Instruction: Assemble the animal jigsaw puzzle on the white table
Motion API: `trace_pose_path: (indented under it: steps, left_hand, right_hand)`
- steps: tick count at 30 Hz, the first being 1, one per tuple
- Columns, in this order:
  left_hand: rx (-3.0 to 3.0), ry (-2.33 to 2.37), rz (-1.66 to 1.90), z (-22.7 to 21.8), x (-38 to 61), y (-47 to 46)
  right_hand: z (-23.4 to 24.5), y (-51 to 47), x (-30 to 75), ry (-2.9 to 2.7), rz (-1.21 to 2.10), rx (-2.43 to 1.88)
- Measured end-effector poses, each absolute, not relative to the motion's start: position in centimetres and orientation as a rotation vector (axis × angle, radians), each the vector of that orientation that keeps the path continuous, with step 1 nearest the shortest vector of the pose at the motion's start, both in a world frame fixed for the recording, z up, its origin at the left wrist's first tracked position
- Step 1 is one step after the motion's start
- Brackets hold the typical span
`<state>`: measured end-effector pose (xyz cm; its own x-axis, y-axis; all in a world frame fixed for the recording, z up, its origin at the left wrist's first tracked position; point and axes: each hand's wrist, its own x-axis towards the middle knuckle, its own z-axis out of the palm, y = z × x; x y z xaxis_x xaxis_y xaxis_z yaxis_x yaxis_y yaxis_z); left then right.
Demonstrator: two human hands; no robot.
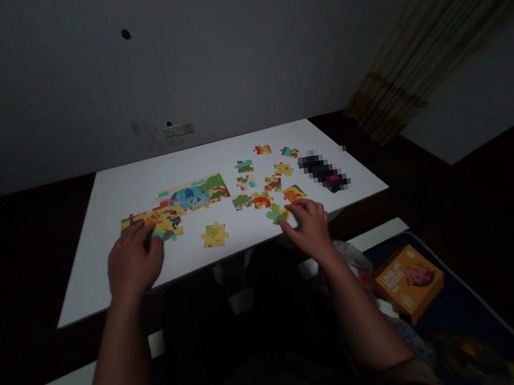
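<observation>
My left hand (135, 262) is curling its fingers over the joined puzzle pieces (158, 221). My right hand (309, 229) is touching a loose piece (278, 214), maybe gripping it; I cannot tell.

The jigsaw puzzle pieces (215, 235) are showing a matt printed finish, and they are looking like coated card. The white surface (140, 187) beneath them is looking smooth and even, with a faint sheen, much like laminated board. The orange cardboard box (410, 282) is showing a lightly glossy printed coat. Beside it, a crumpled plastic bag (348, 259) is catching a soft shine, while a woven cloth curtain (395, 82) is hanging rough-textured and dull against the matt painted wall (169, 57).
</observation>
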<state>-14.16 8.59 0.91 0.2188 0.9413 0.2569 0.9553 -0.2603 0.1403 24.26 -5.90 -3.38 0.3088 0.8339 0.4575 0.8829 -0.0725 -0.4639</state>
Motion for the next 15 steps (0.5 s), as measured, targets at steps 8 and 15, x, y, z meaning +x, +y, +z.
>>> trace_pose_path:
  steps: [8, 15]
  left_hand:
    - [-2.472, -1.879, -0.446, 1.4, -14.0, 8.4]
    - [-2.571, -1.823, -0.541, 1.4, -14.3, 8.5]
  right_hand:
    - [-2.4, -6.3, 25.2, -1.471, 0.063, -1.803]
    - [-2.7, -5.7, 29.0, -1.033, 0.003, -1.762]
